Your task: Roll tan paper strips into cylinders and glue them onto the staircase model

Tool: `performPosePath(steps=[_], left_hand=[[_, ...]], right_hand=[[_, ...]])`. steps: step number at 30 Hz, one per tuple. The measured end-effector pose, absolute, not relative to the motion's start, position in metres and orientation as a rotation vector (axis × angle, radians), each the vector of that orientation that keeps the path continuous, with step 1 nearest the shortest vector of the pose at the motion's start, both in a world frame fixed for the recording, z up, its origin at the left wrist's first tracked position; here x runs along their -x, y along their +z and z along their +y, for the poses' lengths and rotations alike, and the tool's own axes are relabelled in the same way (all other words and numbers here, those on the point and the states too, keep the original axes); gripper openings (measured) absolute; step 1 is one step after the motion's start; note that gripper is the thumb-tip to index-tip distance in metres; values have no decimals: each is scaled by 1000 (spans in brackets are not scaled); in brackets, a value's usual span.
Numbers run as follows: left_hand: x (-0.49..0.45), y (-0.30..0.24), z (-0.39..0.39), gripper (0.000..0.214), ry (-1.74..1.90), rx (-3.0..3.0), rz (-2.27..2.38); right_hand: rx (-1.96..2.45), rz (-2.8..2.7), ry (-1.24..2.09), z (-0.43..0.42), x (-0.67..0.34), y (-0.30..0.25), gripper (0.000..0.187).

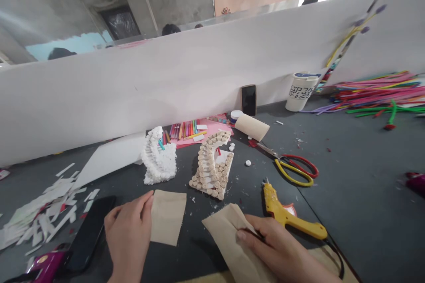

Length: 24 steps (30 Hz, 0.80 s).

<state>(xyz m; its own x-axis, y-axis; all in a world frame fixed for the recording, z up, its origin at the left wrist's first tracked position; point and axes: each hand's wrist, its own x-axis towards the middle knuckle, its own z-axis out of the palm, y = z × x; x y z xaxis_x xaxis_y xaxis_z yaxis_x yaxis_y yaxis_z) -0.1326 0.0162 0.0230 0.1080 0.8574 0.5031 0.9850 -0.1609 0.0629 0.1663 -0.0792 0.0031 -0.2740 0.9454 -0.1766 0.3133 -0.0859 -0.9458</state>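
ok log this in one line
left hand: at beige cloth square | right hand: holding beige cloth strip | nearby: yellow pistol-shaped glue gun

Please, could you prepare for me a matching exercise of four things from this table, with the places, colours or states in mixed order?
1. Glue gun
2. Scissors
3. Cup
4. Long beige piece

A. Standing near the white partition
B. Held in the right hand
C. Yellow body and handle
D. One handle loop red, the other yellow

Right pairs: 1-C, 2-D, 3-A, 4-B
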Motion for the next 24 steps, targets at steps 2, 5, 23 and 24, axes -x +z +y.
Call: performPosePath(steps=[2,5,23,24], left_hand=[[121,33,7,31,-769,2179,-1793],[91,44,-8,30,-970,2643,-1641],[16,8,9,50,-2327,2754,-2786],[15,7,8,52,-2381,2681,-2833]], right_hand=[[1371,-1627,1372,-78,-166,7,30],[1351,-1687,1347,-75,-164,14,30],[967,-1070,1550,-41,-193,-2,50],[991,-1074,1564,-40,-190,-4,50]])
